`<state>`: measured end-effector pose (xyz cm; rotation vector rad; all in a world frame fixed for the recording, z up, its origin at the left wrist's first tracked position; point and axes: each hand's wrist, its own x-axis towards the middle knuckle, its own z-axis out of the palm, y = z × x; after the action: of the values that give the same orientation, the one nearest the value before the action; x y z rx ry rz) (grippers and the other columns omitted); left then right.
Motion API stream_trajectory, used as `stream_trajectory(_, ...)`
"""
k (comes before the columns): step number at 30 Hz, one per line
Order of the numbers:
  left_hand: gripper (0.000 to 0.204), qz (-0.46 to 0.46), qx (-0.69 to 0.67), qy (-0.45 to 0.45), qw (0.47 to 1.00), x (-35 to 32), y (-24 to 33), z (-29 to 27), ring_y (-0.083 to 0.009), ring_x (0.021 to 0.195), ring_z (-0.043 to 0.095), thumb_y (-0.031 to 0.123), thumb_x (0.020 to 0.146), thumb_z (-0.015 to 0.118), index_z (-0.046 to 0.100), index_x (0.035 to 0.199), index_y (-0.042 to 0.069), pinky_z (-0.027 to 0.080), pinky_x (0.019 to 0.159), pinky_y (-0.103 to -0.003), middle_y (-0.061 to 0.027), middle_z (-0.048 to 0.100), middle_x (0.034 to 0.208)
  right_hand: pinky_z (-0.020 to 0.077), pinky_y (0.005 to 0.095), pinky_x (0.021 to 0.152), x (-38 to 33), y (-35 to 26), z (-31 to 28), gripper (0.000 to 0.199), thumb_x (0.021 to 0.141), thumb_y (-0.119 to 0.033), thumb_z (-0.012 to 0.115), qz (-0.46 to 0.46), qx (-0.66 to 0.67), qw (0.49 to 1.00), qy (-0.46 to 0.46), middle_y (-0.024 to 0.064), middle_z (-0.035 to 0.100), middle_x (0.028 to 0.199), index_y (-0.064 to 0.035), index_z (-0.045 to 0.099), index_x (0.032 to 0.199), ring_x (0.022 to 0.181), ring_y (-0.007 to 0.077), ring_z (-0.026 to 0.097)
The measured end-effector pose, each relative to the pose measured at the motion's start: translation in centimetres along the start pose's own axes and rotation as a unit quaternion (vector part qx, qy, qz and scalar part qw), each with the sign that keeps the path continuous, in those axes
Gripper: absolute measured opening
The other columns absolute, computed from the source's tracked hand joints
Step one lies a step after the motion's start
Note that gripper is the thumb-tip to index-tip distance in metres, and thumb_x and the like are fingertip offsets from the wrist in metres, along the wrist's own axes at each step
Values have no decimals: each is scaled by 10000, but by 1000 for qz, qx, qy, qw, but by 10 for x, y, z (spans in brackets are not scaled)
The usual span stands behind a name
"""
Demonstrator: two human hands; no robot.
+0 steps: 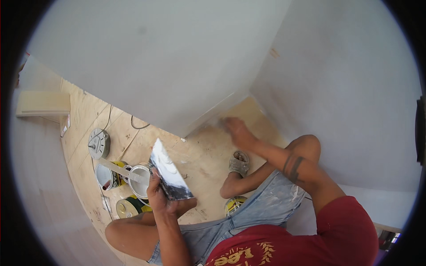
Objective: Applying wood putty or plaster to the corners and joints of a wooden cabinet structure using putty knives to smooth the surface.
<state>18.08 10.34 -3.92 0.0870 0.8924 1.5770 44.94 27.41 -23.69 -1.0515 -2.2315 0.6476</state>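
Though beside open buckets [103,175], left hand [158,195] around metal plate [171,174]; right hand [238,131] near wall [177,80], grip unclear

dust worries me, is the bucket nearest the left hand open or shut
Open: no lid sits on that bucket; its inside shows.

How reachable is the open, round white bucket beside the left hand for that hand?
Probably not: the left hand grips a flat, shiny metal plate, though the round white bucket looks close.
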Motion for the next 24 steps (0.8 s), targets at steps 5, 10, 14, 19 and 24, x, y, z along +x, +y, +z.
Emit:
stream_trajectory(5, 304, -14, -12, 39, 999, 6, 4, 2, -239, 1037, 665, 198, 1024, 504, 573, 1260, 18, 543, 917, -386, -99, 674, 1165, 499, 401, 937, 28, 122, -2, 410, 907, 3, 507, 369, 77, 862, 339, 256, 655, 1188, 30, 551, 1314, 1120, 391, 632)
stream_trajectory(10, 277, -15, -30, 92, 995, 7, 6, 1, -232, 971, 687, 176, 1033, 486, 577, 1236, 11, 570, 862, -367, -112, 688, 1107, 503, 408, 918, 57, 164, -15, 354, 932, -47, 539, 351, 104, 837, 407, 278, 667, 1136, 37, 586, 1272, 1089, 392, 650)
stream_trajectory(14, 308, -15, -26, 79, 996, 10, 8, -9, -243, 1017, 681, 196, 1015, 525, 571, 1261, 16, 569, 874, -383, -119, 679, 1164, 505, 397, 808, 70, 175, -16, 265, 953, -87, 549, 319, 58, 845, 425, 256, 695, 965, 85, 621, 1141, 913, 372, 688)
stream_trajectory(19, 300, -27, -16, 74, 997, 6, 18, -14, -232, 998, 685, 172, 1030, 488, 561, 1268, 5, 568, 874, -363, -116, 683, 1143, 504, 397, 787, 83, 165, -9, 258, 945, -80, 555, 382, 84, 839, 378, 261, 691, 933, 110, 615, 1109, 872, 359, 687)
stream_trajectory(24, 312, -18, -19, 96, 995, 7, 17, -8, -234, 983, 690, 172, 1028, 489, 554, 1274, -9, 572, 871, -362, -123, 685, 1138, 516, 366, 884, 75, 168, 10, 331, 917, 2, 534, 316, 75, 841, 433, 233, 694, 1089, 68, 575, 1239, 1027, 328, 685)
